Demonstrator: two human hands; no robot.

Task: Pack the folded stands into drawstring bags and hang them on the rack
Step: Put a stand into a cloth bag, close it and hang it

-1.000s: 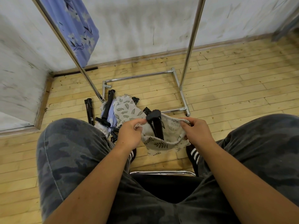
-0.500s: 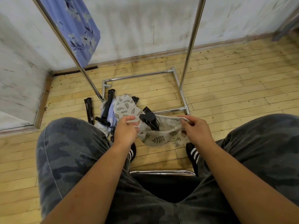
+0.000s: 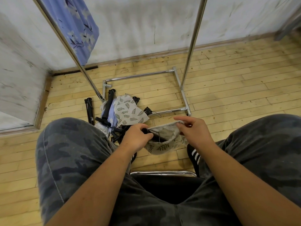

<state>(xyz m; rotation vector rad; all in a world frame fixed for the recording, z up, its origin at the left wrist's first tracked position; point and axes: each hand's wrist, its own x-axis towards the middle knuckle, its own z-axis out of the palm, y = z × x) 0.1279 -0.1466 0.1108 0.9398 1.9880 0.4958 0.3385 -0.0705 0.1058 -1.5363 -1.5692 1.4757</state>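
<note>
I sit with my knees apart above the wooden floor (image 3: 228, 75), and between them I hold a leaf-print drawstring bag (image 3: 164, 145) up off the boards. My left hand (image 3: 138, 138) has its fingers curled over the black top of a folded stand (image 3: 157, 136) that lies slanted in the mouth of the bag, most of it sunk into the cloth; I cannot tell whether that hand catches the rim as well. My right hand (image 3: 193, 132) pinches the far side of the rim between thumb and fingertips, with the forefinger reaching out towards the left, so the mouth is held wide. Just beyond my left hand a heap lies on the floor: a second leafy bag (image 3: 128, 111) over some pale and blue cloth, with more black stands (image 3: 108, 105) sticking out of it and one lying just beside it on the left. The heap sits at the foot of the chrome rack (image 3: 192, 41), whose base frame rests flat on the boards. A blue flowered bag (image 3: 78, 25) hangs high by the rack's left pole. The chrome edge of my chair (image 3: 162, 173) shows under my thighs.
</note>
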